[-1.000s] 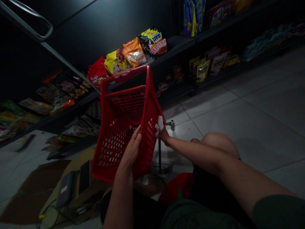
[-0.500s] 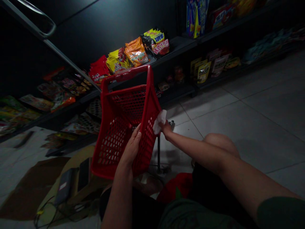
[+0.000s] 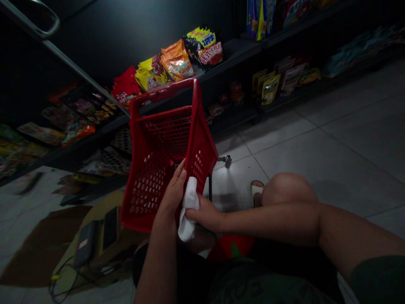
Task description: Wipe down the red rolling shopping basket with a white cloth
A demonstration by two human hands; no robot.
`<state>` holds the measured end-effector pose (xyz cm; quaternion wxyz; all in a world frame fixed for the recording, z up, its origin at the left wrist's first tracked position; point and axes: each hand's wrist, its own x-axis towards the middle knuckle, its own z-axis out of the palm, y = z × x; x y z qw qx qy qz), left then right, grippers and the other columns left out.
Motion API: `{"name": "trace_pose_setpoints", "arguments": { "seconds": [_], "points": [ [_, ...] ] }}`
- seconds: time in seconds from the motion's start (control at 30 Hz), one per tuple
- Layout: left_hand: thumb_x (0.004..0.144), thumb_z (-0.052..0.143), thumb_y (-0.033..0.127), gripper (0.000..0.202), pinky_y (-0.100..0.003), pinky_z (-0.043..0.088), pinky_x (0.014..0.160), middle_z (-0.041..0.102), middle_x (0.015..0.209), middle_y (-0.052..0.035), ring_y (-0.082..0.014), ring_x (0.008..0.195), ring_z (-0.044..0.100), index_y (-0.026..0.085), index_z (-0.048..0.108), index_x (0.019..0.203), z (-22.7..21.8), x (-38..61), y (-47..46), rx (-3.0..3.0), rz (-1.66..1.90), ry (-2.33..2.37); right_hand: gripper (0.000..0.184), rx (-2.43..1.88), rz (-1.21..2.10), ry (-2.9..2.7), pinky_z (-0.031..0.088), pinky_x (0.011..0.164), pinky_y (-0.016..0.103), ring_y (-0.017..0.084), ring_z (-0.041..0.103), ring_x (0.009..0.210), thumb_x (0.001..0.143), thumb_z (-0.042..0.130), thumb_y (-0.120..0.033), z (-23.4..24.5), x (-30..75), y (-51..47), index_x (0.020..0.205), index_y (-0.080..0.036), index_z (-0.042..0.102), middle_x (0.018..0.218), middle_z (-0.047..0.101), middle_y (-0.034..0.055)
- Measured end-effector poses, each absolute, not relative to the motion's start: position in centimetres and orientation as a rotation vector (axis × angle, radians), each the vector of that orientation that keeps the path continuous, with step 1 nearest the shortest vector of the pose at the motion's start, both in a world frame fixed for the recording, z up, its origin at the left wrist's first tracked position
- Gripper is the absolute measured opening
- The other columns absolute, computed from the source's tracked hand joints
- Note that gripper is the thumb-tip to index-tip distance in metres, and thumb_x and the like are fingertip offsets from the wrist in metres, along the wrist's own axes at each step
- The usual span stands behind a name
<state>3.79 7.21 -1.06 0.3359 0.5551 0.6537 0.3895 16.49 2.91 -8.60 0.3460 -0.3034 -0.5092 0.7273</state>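
A red plastic shopping basket (image 3: 158, 169) is tipped on its side in front of me, its open mouth facing left. My left hand (image 3: 174, 192) grips its near rim, fingers wrapped over the edge. My right hand (image 3: 204, 215) is closed on a white cloth (image 3: 189, 209) and presses it against the lower outside wall of the basket, just beside my left hand. My bare knee (image 3: 287, 190) is raised to the right.
Dark shelves (image 3: 234, 55) with bright snack packets (image 3: 177, 63) run along the back. Flattened cardboard (image 3: 47, 249) with dark devices and cables lies at the lower left. A thin metal stand (image 3: 210, 190) rises behind the basket. Pale floor tiles (image 3: 348, 143) spread to the right.
My right hand has brought the white cloth from the basket's upper right side down and left to the lower wall beside my left hand. The left hand has kept its grip.
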Motion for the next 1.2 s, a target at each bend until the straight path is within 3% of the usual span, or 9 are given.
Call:
{"name": "trace_pose_setpoints", "arguments": {
  "seconds": [0.13, 0.27, 0.4, 0.63, 0.73, 0.87, 1.0, 1.1, 1.2],
  "points": [
    [0.095, 0.042, 0.045, 0.058, -0.036, 0.026, 0.121, 0.04, 0.156, -0.0029, -0.0197, 0.143, 0.037, 0.023, 0.039, 0.149, -1.1, 3.7, 7.6, 1.41, 1.0, 1.661, 0.034, -0.538, 1.555, -1.623, 0.051, 0.084, 0.03, 0.017, 0.058, 0.092, 0.077, 0.066, -0.03, -7.3, 17.4, 6.3, 0.109, -0.021, 0.06, 0.103, 0.062, 0.002],
    [0.097, 0.04, 0.047, 0.052, -0.035, 0.022, 0.123, 0.038, 0.157, 0.0017, -0.0169, 0.146, 0.032, 0.028, 0.043, 0.146, -1.2, 3.7, 7.7, 1.418, 1.01, 1.715, 0.016, -0.173, 1.248, -2.172, 0.047, 0.083, 0.027, 0.017, 0.057, 0.089, 0.077, 0.069, -0.027, -9.9, 18.8, 8.6, 0.093, -0.028, 0.07, 0.099, 0.064, -0.0004],
    [0.097, 0.04, 0.046, 0.052, -0.036, 0.021, 0.123, 0.039, 0.156, 0.0023, -0.017, 0.145, 0.033, 0.029, 0.042, 0.146, -1.4, 3.6, 7.7, 1.429, 1.013, 1.708, 0.017, 0.112, 1.068, -2.394, 0.045, 0.083, 0.028, 0.017, 0.057, 0.097, 0.082, 0.065, -0.021, -11.5, 19.3, 10.6, 0.092, -0.033, 0.072, 0.101, 0.068, -0.0013],
    [0.097, 0.04, 0.045, 0.053, -0.034, 0.021, 0.123, 0.038, 0.157, 0.0005, -0.0158, 0.146, 0.032, 0.026, 0.042, 0.147, -1.3, 3.5, 8.1, 1.451, 1.029, 1.666, 0.016, -0.359, 0.982, -2.35, 0.044, 0.091, 0.027, 0.017, 0.056, 0.102, 0.087, 0.058, -0.025, -11.4, 19.9, 14.6, 0.095, -0.029, 0.071, 0.113, 0.065, 0.0],
    [0.097, 0.04, 0.046, 0.054, -0.035, 0.025, 0.122, 0.039, 0.157, 0.0001, -0.0169, 0.145, 0.034, 0.026, 0.041, 0.147, -1.4, 3.6, 8.0, 1.432, 1.022, 1.648, 0.019, -0.649, 0.945, -2.124, 0.043, 0.094, 0.029, 0.019, 0.055, 0.105, 0.083, 0.061, -0.022, -11.1, 20.1, 17.1, 0.099, -0.025, 0.07, 0.113, 0.061, 0.0024],
    [0.097, 0.042, 0.046, 0.055, -0.035, 0.024, 0.122, 0.04, 0.156, -0.0008, -0.0182, 0.145, 0.034, 0.025, 0.041, 0.147, -1.6, 3.7, 8.0, 1.416, 1.061, 1.604, 0.036, -1.029, 0.926, -1.761, 0.043, 0.099, 0.036, 0.023, 0.053, 0.108, 0.077, 0.061, -0.016, -10.8, 18.8, 17.9, 0.113, -0.018, 0.063, 0.115, 0.054, 0.0086],
    [0.096, 0.044, 0.045, 0.055, -0.036, 0.024, 0.122, 0.04, 0.156, -0.0014, -0.019, 0.144, 0.035, 0.025, 0.042, 0.147, -1.8, 3.5, 8.1, 1.398, 1.068, 1.587, 0.06, -0.936, 0.978, -1.715, 0.028, 0.115, 0.045, 0.027, 0.036, 0.133, 0.08, 0.064, -0.028, -10.7, 17.3, 13.5, 0.137, -0.018, 0.046, 0.137, 0.042, 0.0138],
    [0.095, 0.045, 0.045, 0.056, -0.038, 0.026, 0.121, 0.04, 0.156, -0.0022, -0.0201, 0.142, 0.038, 0.026, 0.042, 0.147, -2.0, 3.2, 8.1, 1.362, 1.054, 1.598, 0.051, -0.8, 1.046, -1.739, 0.024, 0.117, 0.046, 0.025, 0.031, 0.139, 0.09, 0.054, -0.032, -10.5, 17.2, 10.6, 0.138, -0.02, 0.045, 0.143, 0.038, 0.0125],
    [0.096, 0.045, 0.045, 0.054, -0.038, 0.026, 0.121, 0.039, 0.156, -0.0016, -0.0198, 0.143, 0.037, 0.026, 0.042, 0.147, -2.0, 3.3, 8.0, 1.364, 1.074, 1.595, 0.034, -0.753, 1.041, -1.719, 0.031, 0.114, 0.043, 0.023, 0.04, 0.131, 0.087, 0.059, -0.027, -10.6, 17.5, 11.2, 0.121, -0.021, 0.058, 0.131, 0.047, 0.01]
  ]
}}
